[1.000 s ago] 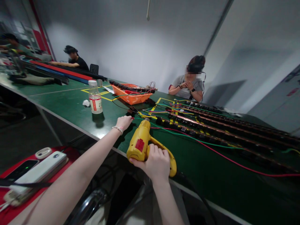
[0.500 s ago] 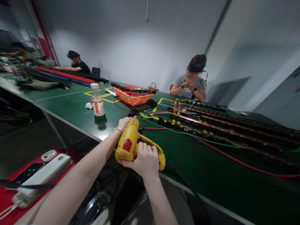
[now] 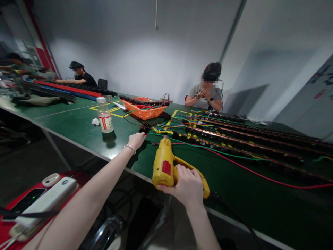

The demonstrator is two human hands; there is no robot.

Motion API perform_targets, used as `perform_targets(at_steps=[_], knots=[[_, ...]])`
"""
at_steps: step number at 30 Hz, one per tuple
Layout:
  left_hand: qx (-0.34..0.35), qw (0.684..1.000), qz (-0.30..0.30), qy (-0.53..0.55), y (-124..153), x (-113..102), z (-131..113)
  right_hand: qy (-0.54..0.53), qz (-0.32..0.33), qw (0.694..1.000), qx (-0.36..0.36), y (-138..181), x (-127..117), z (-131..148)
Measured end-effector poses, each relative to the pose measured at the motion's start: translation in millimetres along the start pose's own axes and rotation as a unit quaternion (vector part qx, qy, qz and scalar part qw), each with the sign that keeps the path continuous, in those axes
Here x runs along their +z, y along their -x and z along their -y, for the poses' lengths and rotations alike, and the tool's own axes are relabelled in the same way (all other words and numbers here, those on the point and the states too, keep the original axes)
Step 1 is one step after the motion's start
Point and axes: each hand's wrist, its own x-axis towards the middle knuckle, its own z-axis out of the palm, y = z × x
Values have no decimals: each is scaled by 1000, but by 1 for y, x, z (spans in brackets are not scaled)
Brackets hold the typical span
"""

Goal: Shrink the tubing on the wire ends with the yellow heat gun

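1. My right hand (image 3: 187, 186) is wrapped tight round the handle of the yellow plastic heat gun (image 3: 164, 164). The gun's nozzle points far, toward the wiring.
2. The gun sits right at the near edge of the green-matted table (image 3: 78, 119), and its rear end and my knuckles overlap that edge line.
3. My left hand (image 3: 136, 139) reaches further in, fingers drawn together and pinching the near end of the bundle of thin coloured wires (image 3: 159, 129).
4. The nozzle tip is just beside the long red wire (image 3: 260, 177), which runs off to the right across the mat. A green wire (image 3: 234, 157) runs alongside it, a little farther off.
5. Far right of the nozzle, long copper-coloured bars with black clips (image 3: 247, 140) lie in rows and crowd that half of the table.
6. There is open mat between my left hand and the clear plastic bottle with a red label (image 3: 104, 117), which stands upright to the left, well apart from the gun.
7. More open mat lies right of my right hand along the near edge, crossed only by the red wire.
8. An orange plastic tray (image 3: 144, 109) sits far of the bundle, with yellow tape lines (image 3: 114, 108) beside it.
9. A person (image 3: 205, 95) sits at the far edge with their hands clasped.
10. At near left, below the table edge, a white oblong device (image 3: 48, 197) lies on a red surface (image 3: 7, 236).
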Motion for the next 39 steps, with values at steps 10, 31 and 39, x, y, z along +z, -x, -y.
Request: perform_targets(at_steps=[10, 31, 39], knots=[[5, 1000, 3, 1, 0, -1, 2, 55, 21, 998, -7, 27, -28, -53], [23, 1000, -14, -11, -1, 2, 2, 95, 9, 995, 12, 22, -21, -24], [23, 1000, -12, -14, 0, 1, 1, 37, -4, 999, 20, 3, 1, 14]])
